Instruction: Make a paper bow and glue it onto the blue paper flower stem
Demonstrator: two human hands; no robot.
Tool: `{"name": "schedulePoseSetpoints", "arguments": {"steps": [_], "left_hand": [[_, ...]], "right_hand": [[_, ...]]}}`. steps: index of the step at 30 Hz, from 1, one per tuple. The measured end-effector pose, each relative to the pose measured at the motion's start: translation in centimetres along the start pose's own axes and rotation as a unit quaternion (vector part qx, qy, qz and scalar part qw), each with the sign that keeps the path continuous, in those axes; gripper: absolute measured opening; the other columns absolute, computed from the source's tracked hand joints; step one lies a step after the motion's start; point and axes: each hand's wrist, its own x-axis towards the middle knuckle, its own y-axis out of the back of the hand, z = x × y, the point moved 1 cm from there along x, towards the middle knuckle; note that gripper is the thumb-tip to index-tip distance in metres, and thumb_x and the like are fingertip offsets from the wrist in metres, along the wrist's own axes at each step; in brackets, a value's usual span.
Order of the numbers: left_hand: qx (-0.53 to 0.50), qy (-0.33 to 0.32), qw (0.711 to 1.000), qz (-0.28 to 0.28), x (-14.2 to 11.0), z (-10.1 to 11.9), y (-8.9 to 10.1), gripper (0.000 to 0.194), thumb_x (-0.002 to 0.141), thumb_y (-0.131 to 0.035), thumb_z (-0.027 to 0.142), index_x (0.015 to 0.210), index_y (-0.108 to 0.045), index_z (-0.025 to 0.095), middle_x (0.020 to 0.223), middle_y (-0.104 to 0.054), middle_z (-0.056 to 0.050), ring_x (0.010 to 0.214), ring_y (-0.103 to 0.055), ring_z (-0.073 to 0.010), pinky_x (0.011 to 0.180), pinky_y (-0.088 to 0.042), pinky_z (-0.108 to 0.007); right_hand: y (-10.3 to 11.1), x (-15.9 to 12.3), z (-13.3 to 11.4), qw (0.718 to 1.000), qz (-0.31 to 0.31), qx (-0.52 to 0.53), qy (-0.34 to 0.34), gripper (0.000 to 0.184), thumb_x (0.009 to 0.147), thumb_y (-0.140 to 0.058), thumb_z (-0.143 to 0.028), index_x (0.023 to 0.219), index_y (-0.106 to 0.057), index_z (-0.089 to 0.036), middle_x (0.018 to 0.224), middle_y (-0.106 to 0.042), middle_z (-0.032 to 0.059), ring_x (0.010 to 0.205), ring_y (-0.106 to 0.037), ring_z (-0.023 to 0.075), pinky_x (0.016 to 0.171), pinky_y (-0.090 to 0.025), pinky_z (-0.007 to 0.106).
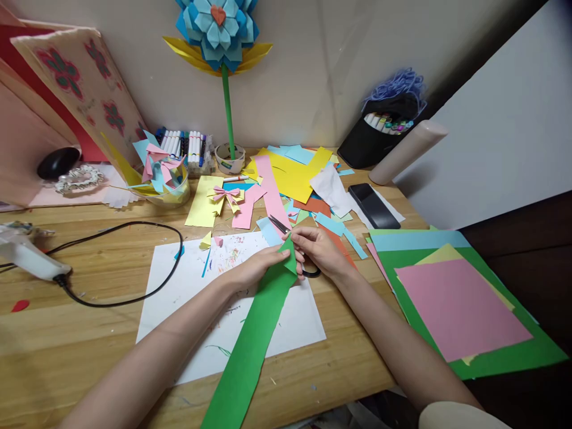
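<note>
A long wooden desk point(98, 336) is spreading out before me. On it, one large white paper sheet point(167, 310) is lying partly hidden beneath one long green paper strip point(250, 345), whose near end is passing out of view. One tall blue folded-paper flower point(218, 39), its top cut off, is standing on one green stem point(228, 110) in a white tape roll point(230, 170). One black holder point(356, 146) is keeping marker pens point(388, 124), too crowded for counting, below tangled blue yarn point(397, 86). The left hand point(263, 265) is clamping the strip's far end under its thumb; the right hand point(318, 245) is pinching its tip. One clear plastic bowl point(177, 195) is holding pink and blue folded papers point(161, 167). Black-handled scissors point(279, 224), one pair, are showing blades and one loop, the middle hidden; whether the right hand is gripping them too, I cannot tell.
</note>
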Motion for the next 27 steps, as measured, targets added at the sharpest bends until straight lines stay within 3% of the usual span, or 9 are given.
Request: {"name": "schedulePoseSetpoints", "arguments": {"steps": [5,12,22,27], "left_hand": [[0.002,0.022,1.0,-0.002,0.1,0.3,-0.1,0.045,0.086,-0.038,0.049,0.093,-0.061,0.011,0.084,-0.064,-0.012,0.084,-0.06,-0.0214,0.086,-0.041,-0.039],[0.109,-0.026,0.993,0.035,0.1,0.7,-0.6,0.039,0.086,-0.041,0.046,0.087,-0.061,0.012,0.086,-0.065,-0.01,0.086,-0.06,-0.0207,0.084,-0.042,-0.036],[0.129,-0.025,0.987,0.088,0.4,0.1,-0.6,0.038,0.086,-0.04,0.045,0.083,-0.059,0.012,0.079,-0.067,-0.009,0.077,-0.062,-0.0199,0.079,-0.045,-0.036],[0.211,-0.045,0.972,0.097,0.4,0.0,-0.6,0.039,0.088,-0.033,0.042,0.083,-0.059,0.014,0.077,-0.067,-0.007,0.075,-0.062,-0.0194,0.083,-0.044,-0.035]], "right_hand": [[-0.6,-0.3,-0.8,0.998,0.014,-0.049,0.036,0.025,0.076,-0.06,-0.04,0.08,-0.058,-0.016,0.04,-0.041,-0.0098,0.031,-0.053,0.0112,0.03,-0.041,0.02],[-0.8,-0.6,-1.7,0.978,0.087,-0.177,0.073,0.026,0.071,-0.064,-0.043,0.072,-0.064,-0.017,0.044,-0.049,-0.0046,0.034,-0.05,0.0099,0.034,-0.038,0.022],[-1.5,-0.6,-1.2,0.984,0.09,-0.134,0.075,0.029,0.076,-0.058,-0.044,0.075,-0.058,-0.015,0.045,-0.043,-0.0075,0.029,-0.046,0.0092,0.031,-0.037,0.022],[-1.3,-0.6,-0.7,0.978,0.094,-0.17,0.076,0.027,0.077,-0.057,-0.043,0.07,-0.056,-0.016,0.046,-0.041,-0.0072,0.03,-0.043,0.0084,0.032,-0.035,0.023]]}}
